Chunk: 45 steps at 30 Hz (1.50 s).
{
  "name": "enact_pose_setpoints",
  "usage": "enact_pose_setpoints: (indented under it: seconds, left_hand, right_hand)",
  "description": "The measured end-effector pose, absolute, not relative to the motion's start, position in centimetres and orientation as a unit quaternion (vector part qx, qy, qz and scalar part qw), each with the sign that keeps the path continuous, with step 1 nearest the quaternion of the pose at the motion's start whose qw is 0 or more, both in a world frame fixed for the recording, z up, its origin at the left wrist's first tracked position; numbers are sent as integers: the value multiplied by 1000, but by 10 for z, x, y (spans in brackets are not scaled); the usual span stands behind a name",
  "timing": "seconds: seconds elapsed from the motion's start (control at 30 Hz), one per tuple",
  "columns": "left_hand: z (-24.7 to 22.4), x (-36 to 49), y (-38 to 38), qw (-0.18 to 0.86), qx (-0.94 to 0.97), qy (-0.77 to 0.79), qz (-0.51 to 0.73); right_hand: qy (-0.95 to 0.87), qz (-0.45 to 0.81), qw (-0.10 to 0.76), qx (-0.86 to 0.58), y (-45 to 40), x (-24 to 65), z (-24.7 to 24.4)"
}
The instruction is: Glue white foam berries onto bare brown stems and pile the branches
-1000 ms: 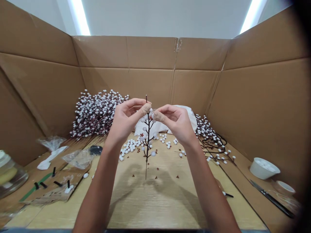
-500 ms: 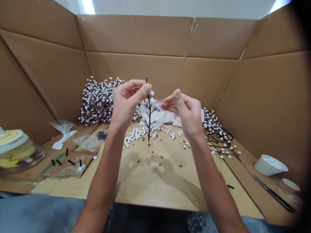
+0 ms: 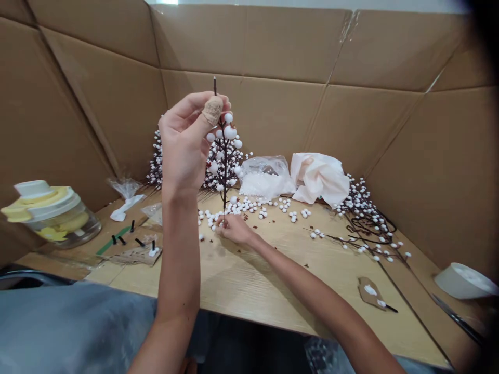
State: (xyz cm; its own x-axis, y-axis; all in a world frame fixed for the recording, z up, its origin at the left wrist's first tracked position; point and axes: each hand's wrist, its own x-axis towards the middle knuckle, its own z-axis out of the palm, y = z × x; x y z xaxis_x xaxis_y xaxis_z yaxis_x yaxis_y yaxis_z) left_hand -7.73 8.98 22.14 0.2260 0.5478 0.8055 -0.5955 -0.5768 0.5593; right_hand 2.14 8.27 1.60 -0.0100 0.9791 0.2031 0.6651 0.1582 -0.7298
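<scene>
You've got a corrugated cardboard enclosure: back panel (image 3: 280,44) at 12, left panel (image 3: 66,119) at 9, right panel (image 3: 440,171) at 3, taped seam (image 3: 348,26) at 1. Light wood surface (image 3: 273,296) at 6. Bright strip of light (image 3: 163,1) at 11.

Dark berry stem (image 3: 225,171) w/ white foam balls (image 3: 230,132), upright, approx. vertical, pinched near top in left hand (image 3: 185,140).
</scene>
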Motion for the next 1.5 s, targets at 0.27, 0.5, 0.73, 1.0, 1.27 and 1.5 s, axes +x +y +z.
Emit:
enact_pose_setpoints:
  seconds: [0.27, 0.5, 0.73, 1.0, 1.27, 1.5]
  left_hand:
    - [217, -84, 97, 431, 655, -32, 620]
    - [215, -79, 86, 443, 676, 6, 588]
    - [211, -62, 75, 427, 709, 4, 561]
    - [203, -34, 50, 468, 718, -45, 513]
    - [197, -21, 22, 470, 733, -57, 489]
    - [195, -18, 14, 465, 725, -50, 506]
  right_hand:
    - [-649, 191, 356, -644, 95, 2, 15]
    - [-617, 276, 423, -604, 97, 18, 25]
    - [-526, 431, 600, -422, 50, 77, 101]
    - [-476, 352, 752, -291, -25, 111, 176]
    - [-519, 215, 785, -263, -55, 110, 190]
    - [-539, 166, 779, -275, -62, 100, 193]
